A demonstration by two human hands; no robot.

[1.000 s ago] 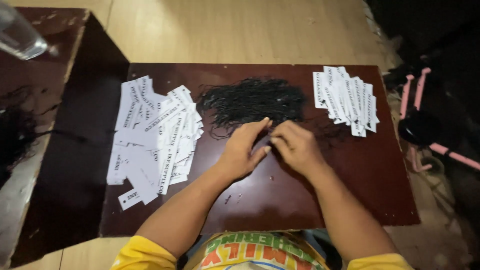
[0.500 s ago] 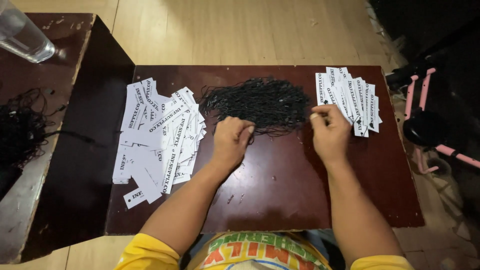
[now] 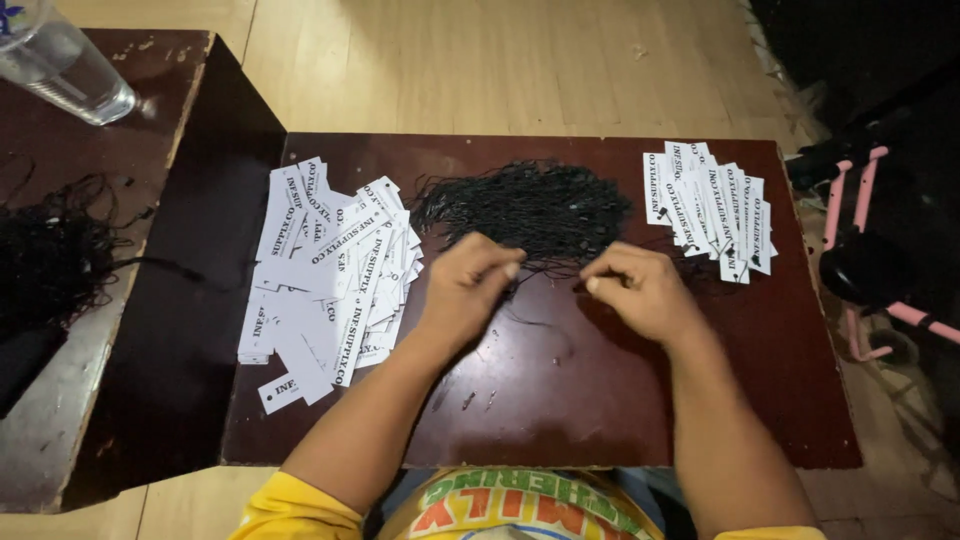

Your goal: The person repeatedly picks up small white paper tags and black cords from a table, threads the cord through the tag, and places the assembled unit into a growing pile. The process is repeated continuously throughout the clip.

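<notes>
Near the middle of the table (image 3: 620, 400), both hands sit close together, just in front of the cord pile (image 3: 525, 205). Left hand (image 3: 468, 285) is curled, its thumb and fingertips pinched together at the pile's near edge; a thin black cord (image 3: 545, 325) trails from under it onto the bare wood, though whether the fingers actually grip that strand cannot be told. Right hand (image 3: 640, 288) is likewise curled with thumb pressed to forefinger, at the pile's near-right fringe, and what it pinches is too fine to make out.

Cord pile lies along the table's far edge, at its centre. Left tags (image 3: 330, 265), a loose white spread, cover the far-left part of the table down toward the left edge. Right tags (image 3: 710, 205), a smaller fanned stack, rest at the far-right corner, touching the pile's stray strands.

On the side table (image 3: 60, 400) to the left stand a clear glass (image 3: 60, 65) and another black tangle (image 3: 50, 255).
</notes>
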